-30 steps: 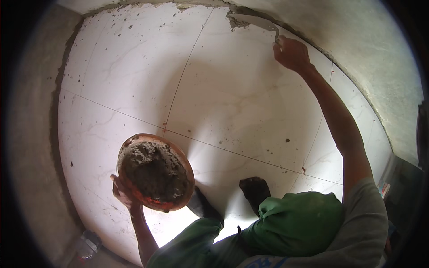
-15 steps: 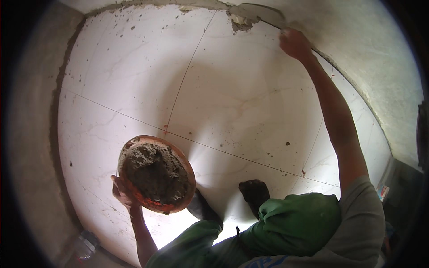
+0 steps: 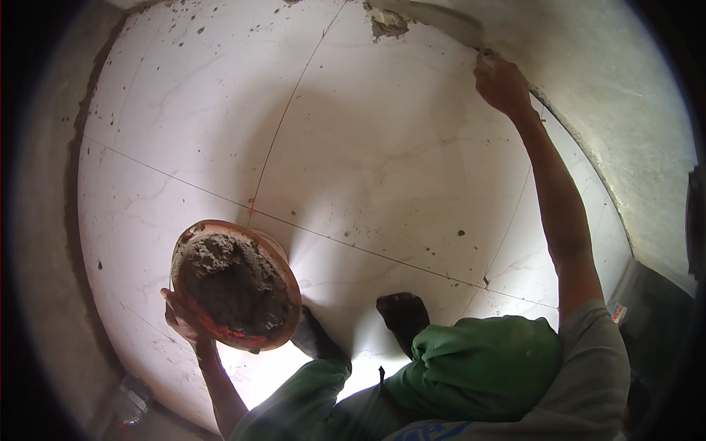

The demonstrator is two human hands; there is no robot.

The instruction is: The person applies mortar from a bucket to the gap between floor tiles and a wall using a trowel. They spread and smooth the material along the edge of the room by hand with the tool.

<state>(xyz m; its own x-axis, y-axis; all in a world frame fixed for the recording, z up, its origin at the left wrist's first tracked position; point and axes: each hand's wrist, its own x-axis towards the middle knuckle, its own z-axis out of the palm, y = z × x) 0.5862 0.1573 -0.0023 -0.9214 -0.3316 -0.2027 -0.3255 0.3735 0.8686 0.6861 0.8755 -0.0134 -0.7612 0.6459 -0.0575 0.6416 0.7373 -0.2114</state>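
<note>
Lower left, the left hand grips a bowl (mortar inside). Upper right, the right hand clasps a trowel.

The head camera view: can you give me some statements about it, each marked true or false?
1. The left hand holds a round orange basin. True.
2. The basin is empty. False: a rough grey paste lies in it.
3. The right hand grips a grey flat-bladed trowel. True.
4. The trowel's blade is dipped into the basin. False: it is at the far edge of the floor, by the grey wall.
5. The person wears green trousers. True.
</note>
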